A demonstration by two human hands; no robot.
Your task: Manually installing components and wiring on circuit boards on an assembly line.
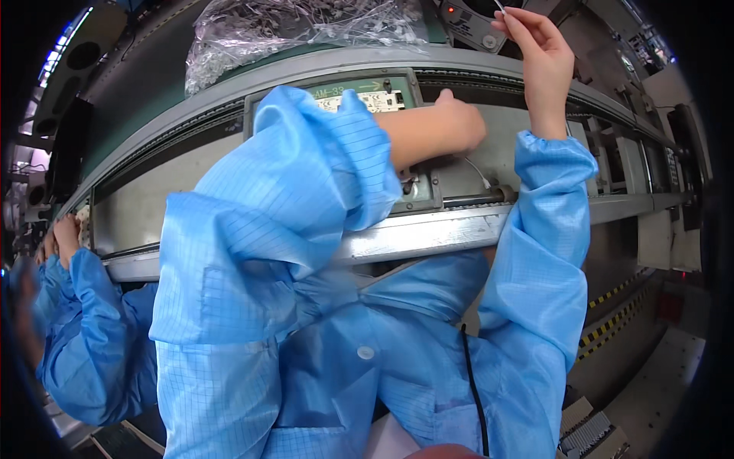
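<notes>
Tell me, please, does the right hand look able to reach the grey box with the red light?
Probably yes: the right hand appears close to the grey box, with nothing visible between them, though it pinches a thin white wire and depth is uncertain.

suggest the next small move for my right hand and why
Probably lower the right hand toward the left hand. The right pinches a thin white piece up beside the grey device, while the left is near the framed green board. The piece's upper end leaves the picture, so go gently.
</notes>
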